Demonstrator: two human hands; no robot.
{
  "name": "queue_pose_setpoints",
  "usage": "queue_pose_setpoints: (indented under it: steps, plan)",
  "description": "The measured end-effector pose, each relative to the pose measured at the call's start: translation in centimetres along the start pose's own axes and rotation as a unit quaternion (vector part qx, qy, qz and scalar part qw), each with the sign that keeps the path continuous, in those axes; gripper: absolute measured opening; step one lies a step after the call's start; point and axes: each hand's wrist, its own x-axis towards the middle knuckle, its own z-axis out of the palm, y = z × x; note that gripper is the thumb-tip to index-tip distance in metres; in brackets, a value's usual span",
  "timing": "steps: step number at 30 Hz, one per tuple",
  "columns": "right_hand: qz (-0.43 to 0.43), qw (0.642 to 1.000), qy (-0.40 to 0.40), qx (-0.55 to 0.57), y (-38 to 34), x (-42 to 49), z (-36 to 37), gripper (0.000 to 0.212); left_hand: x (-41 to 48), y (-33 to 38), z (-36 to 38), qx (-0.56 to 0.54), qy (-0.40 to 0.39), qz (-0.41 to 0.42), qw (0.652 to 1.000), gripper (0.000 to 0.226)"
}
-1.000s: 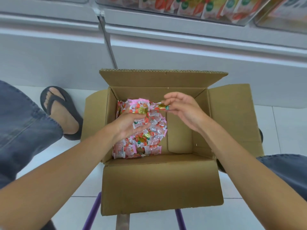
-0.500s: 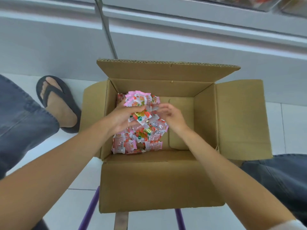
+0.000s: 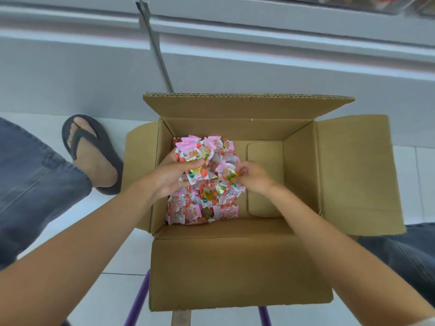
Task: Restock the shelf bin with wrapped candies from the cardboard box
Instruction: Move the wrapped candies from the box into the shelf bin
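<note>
An open cardboard box (image 3: pixel 240 264) stands in front of me with its flaps spread. A heap of pink, white and red wrapped candies (image 3: pixel 204 201) fills the left half of its inside. My left hand (image 3: pixel 174 177) is down in the box and holds a stack of these candies, with the thumb over the top ones. My right hand (image 3: pixel 253 177) is beside it, its curled fingers pinching a candy (image 3: pixel 228 174) at the edge of the stack. Only a sliver of the shelf bin (image 3: pixel 367 5) shows at the top edge.
A white shelf base (image 3: pixel 235 55) with a metal upright (image 3: pixel 157 48) rises behind the box. A foot in a dark sandal (image 3: pixel 94 156) rests on the tiled floor left of the box. Purple stool legs (image 3: pixel 138 300) show under the box. My knees in jeans flank the box.
My right hand came down from above the box to the heap and now pinches a candy against the stack in my left hand. The view tilted down, so the shelf bins slid out.
</note>
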Motion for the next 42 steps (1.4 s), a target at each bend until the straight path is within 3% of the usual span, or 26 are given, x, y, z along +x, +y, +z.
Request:
queue_pose_setpoints:
  steps: [3, 5, 7, 11, 15, 17, 21, 25, 27, 30, 33, 37, 40, 42]
  plan:
    - [-0.031, 0.965, -0.009, 0.26, -2.9, -3.2, -4.3, 0.02, -0.8, 1.2, 1.9, 0.001, -0.01, 0.025, 1.0, 0.058]
    - [-0.07, 0.948, -0.054, 0.307, -5.1, -5.3, -5.8, 0.02, -1.6, 2.0, 3.2, 0.009, -0.033, 0.049, 0.998, 0.066]
    - [-0.097, 0.948, -0.069, 0.295, -6.8, -7.1, -6.2, 0.019, -2.8, 3.1, 4.5, 0.018, -0.07, 0.073, 0.995, 0.069]
    - [-0.133, 0.955, -0.038, 0.263, -9.6, -11.0, -6.5, 0.039, -6.6, 5.6, 7.5, 0.033, -0.128, 0.135, 0.982, 0.055]
    - [-0.196, 0.964, 0.014, 0.179, -12.9, -15.7, -7.4, 0.053, -10.6, 8.3, 9.5, 0.032, -0.122, 0.201, 0.971, 0.049]
    - [-0.225, 0.966, 0.043, 0.124, -14.6, -18.0, -7.7, 0.05, -12.6, 9.6, 10.5, 0.012, -0.117, 0.224, 0.967, 0.051]
    - [-0.256, 0.958, 0.072, 0.102, -18.0, -21.6, -9.0, 0.045, -16.3, 12.4, 11.8, -0.062, -0.18, 0.203, 0.96, 0.062]
    - [-0.281, 0.941, 0.077, 0.175, -20.3, -23.9, -10.8, 0.052, -18.9, 15.1, 11.5, -0.113, -0.195, 0.218, 0.95, 0.026]
    - [-0.275, 0.935, 0.077, 0.211, -21.0, -24.4, -11.8, 0.059, -19.7, 16.1, 11.1, -0.119, -0.203, 0.228, 0.945, 0.018]
    - [-0.27, 0.937, 0.062, 0.214, -21.7, -24.8, -13.1, 0.073, -20.6, 17.0, 10.9, -0.083, -0.216, 0.254, 0.939, 0.025]
    - [-0.261, 0.95, 0.056, 0.164, -22.3, -25.2, -13.9, 0.071, -21.7, 18.0, 11.1, 0.023, -0.246, 0.271, 0.93, 0.03]
    - [-0.27, 0.95, 0.098, 0.121, -22.6, -25.3, -15.1, 0.071, -21.7, 19.5, 11.5, 0.155, -0.266, 0.305, 0.901, 0.073]
    - [-0.273, 0.95, 0.124, 0.092, -22.9, -25.2, -16.2, 0.073, -21.7, 21.0, 12.1, 0.192, -0.251, 0.315, 0.895, 0.081]
    - [-0.271, 0.948, 0.138, 0.099, -23.3, -24.9, -17.0, 0.077, -21.5, 22.1, 12.5, 0.185, -0.248, 0.323, 0.895, 0.075]
